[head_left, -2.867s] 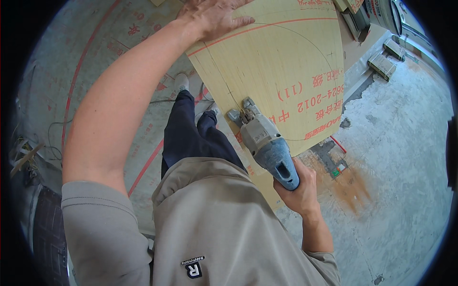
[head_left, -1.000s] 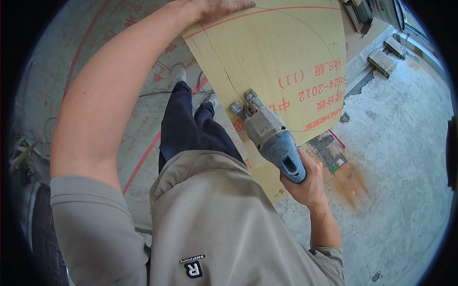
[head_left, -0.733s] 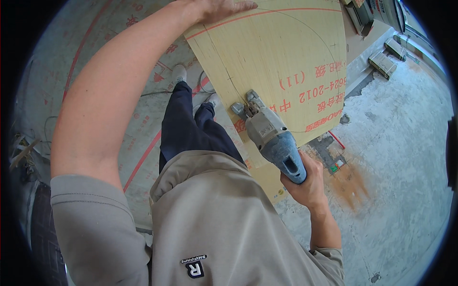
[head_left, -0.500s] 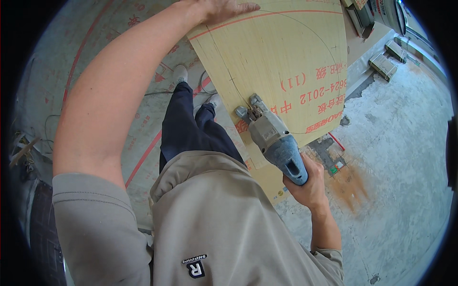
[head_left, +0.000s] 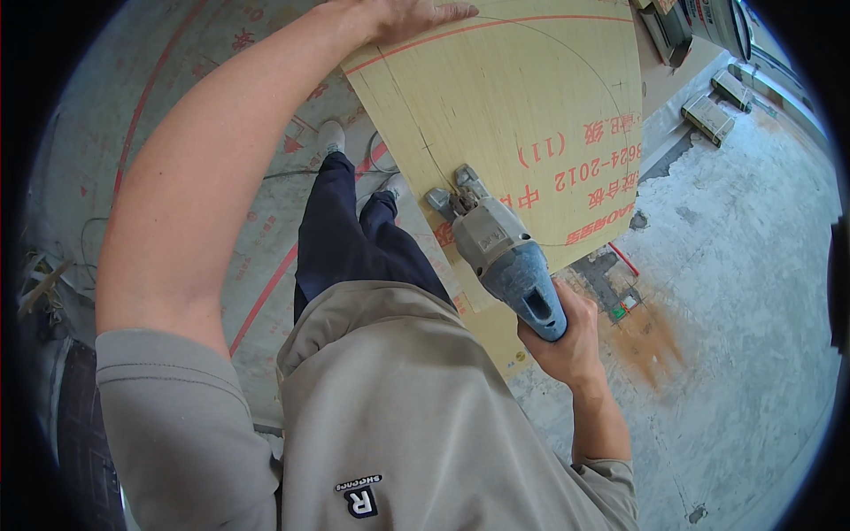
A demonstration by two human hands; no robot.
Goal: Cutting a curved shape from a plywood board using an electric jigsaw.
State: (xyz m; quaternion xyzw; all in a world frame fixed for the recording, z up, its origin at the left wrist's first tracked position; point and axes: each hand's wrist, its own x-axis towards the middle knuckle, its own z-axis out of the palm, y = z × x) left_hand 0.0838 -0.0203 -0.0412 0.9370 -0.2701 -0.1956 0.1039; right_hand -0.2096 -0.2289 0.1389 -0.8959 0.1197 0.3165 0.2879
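My right hand [head_left: 574, 341] is wrapped round the rear handle of a blue and grey jigsaw [head_left: 505, 252]. The jigsaw's forked shoe rests on a yellow plywood board [head_left: 522, 97], near its left edge, beside a curved pencil line. Its blade and the cut are too small to make out. My left hand [head_left: 403, 18] lies on the board's far left corner with one digit stretched out flat; the picture's upper edge cuts off part of this hand. Red print and a large drawn arc mark the board.
Beneath the plywood's near end shows another yellow sheet [head_left: 496, 341]. My feet [head_left: 331, 137] stand left of the board, near a cable [head_left: 292, 175]. Boxy metal pieces [head_left: 708, 119] lie on the rough concrete floor [head_left: 726, 283] at right. Dark objects [head_left: 668, 35] sit beyond the board.
The jigsaw and my right hand have shifted slightly to the left and away from me. My left hand stays at the board's far corner.
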